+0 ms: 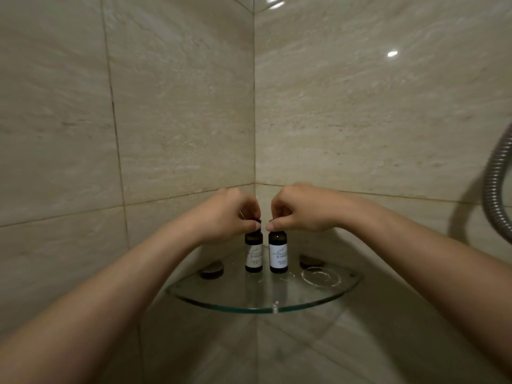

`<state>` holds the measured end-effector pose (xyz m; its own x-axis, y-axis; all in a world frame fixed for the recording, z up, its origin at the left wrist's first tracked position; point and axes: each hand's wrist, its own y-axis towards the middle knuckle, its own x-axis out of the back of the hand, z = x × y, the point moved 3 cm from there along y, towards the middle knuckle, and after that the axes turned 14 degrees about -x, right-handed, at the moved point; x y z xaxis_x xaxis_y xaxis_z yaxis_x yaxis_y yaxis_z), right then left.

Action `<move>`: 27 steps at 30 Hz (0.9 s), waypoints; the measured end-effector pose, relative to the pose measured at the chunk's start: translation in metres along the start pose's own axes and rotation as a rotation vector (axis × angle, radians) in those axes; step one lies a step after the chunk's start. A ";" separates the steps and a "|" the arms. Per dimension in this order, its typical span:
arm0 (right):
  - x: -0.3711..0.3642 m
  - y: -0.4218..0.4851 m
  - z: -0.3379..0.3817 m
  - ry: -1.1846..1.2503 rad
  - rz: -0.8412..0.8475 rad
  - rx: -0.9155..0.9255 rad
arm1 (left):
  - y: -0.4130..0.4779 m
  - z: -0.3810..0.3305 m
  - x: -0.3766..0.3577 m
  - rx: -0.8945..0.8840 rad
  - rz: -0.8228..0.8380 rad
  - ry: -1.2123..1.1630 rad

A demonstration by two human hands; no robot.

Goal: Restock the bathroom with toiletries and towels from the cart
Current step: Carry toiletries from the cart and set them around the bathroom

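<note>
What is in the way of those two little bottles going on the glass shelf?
Nothing visible. The left bottle and right bottle already stand upright on the shelf, side by side, with the left hand and right hand pinching their caps. A white ring mark lies off to the right.

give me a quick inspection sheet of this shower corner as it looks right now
surface: glass corner shelf, fixed on round dark mounts near the walls
job's things: left bottle and right bottle, dark with white labels, upright side by side on the shelf, not touching
clutter: white ring mark on the shelf's right part
grippers: left hand pinches the left bottle's cap; right hand pinches the right bottle's cap
cables: metal shower hose at the right edge
surroundings: beige tiled walls meeting in a corner
</note>
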<state>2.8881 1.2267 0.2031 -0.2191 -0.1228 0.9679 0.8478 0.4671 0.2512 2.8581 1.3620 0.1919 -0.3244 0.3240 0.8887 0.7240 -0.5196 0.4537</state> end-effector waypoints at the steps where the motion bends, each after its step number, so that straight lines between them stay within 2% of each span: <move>1: 0.001 0.000 -0.001 0.001 -0.016 -0.011 | -0.001 -0.001 0.001 -0.001 -0.011 -0.002; 4: 0.007 -0.003 -0.002 0.012 -0.062 -0.025 | -0.005 -0.002 0.004 -0.008 -0.035 -0.036; 10: 0.006 -0.007 -0.004 0.015 0.021 -0.057 | -0.010 -0.007 0.005 -0.020 -0.042 -0.073; 18: 0.003 -0.011 -0.010 0.042 0.031 -0.056 | -0.011 -0.008 -0.002 -0.026 -0.065 -0.085; 27: -0.002 -0.019 -0.009 0.053 -0.037 -0.094 | -0.017 -0.012 -0.004 -0.029 -0.047 -0.036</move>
<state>2.8764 1.2104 0.1960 -0.2275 -0.1861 0.9558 0.8818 0.3771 0.2833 2.8396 1.3602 0.1817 -0.3350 0.3760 0.8639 0.6908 -0.5255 0.4966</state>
